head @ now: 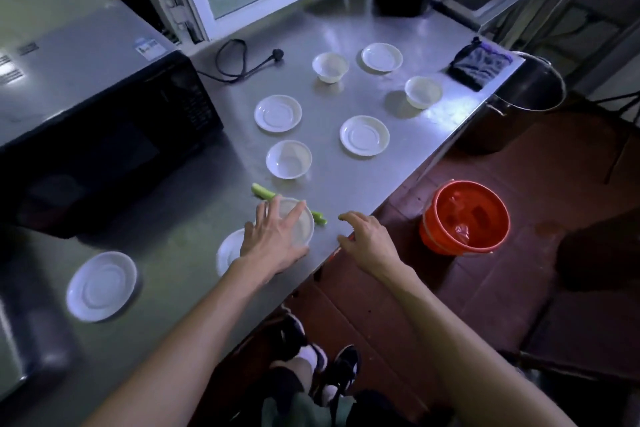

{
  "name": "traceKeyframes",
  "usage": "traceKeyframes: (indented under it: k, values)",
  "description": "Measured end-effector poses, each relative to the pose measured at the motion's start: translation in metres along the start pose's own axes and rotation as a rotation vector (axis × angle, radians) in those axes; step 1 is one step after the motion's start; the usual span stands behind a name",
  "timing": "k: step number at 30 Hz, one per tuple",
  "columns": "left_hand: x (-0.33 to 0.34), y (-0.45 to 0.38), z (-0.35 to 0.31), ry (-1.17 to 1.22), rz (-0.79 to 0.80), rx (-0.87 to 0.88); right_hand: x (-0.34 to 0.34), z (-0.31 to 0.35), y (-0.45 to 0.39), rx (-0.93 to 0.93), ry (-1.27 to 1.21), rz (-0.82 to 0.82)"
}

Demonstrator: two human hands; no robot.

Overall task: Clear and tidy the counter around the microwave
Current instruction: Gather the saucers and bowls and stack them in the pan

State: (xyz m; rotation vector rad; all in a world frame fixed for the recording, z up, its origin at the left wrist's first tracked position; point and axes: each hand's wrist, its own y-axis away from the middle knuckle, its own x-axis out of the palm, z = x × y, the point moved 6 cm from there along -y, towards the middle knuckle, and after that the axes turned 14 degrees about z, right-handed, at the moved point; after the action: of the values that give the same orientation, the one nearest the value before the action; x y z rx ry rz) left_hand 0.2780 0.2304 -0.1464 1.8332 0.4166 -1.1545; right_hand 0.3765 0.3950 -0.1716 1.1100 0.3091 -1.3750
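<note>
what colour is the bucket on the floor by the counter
The bucket is orange-red, with a clear plastic liner inside; it shows plainly in the head view.

On the brushed steel surface [346, 191] beside the black microwave [104, 135], white round saucers and small white bowls lie scattered. The left hand [273, 239] spreads straight fingers over a white bowl [304, 222] near the front edge, which partly covers a green celery stalk [262, 191]. The right hand [367, 239] hovers at the edge, fingers loosely curled, holding nothing. A red plastic bucket [464, 218] stands on the floor.
</note>
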Motion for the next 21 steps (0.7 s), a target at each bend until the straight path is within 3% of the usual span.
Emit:
traceKeyframes:
  k: [9, 21]
  values:
    - [-0.038, -0.057, 0.062, 0.135, -0.061, -0.076, -0.030, 0.053, -0.103, -0.051, 0.168, 0.094]
    - [-0.036, -0.072, 0.122, 0.281, -0.007, -0.271, -0.023, 0.096, -0.206, -0.119, 0.442, 0.232]
